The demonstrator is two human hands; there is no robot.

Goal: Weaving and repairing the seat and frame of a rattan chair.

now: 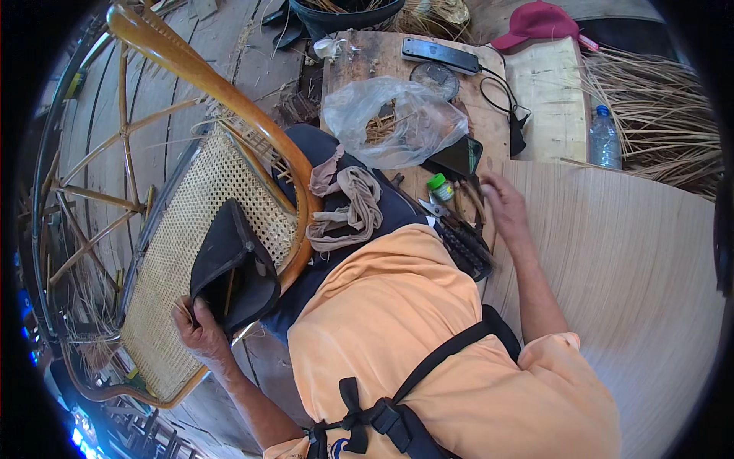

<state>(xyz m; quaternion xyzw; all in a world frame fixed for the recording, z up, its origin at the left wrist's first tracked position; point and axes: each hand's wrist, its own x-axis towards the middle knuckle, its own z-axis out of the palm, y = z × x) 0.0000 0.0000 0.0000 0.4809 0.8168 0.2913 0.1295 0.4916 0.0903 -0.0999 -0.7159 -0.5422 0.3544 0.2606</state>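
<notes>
My left hand (202, 330) grips the lower edge of a black open-mouthed pouch (233, 268), fingers closed on its rim. The pouch rests on the woven cane panel (172, 245) of a curved wooden chair frame (229, 92), which leans by my left leg. My right hand (505, 205) is at the board's right edge, fingers curled together; anything between them is too small to make out. Beside it lie a black phone (459, 157), a small green-capped jar (440, 186), pliers or cutters (434, 208) and several wooden-handled tools (470, 200). A twisted grey-beige cloth (355, 206) lies across my lap.
A clear plastic bag (394, 118) of short cane pieces sits on the work board (352, 61), near a black corded device (440, 55). Rightward are a wooden panel (612, 245), a water bottle (604, 141), cane bundles (657, 107) and a red cap (535, 24). A dark basin (344, 19) stands behind.
</notes>
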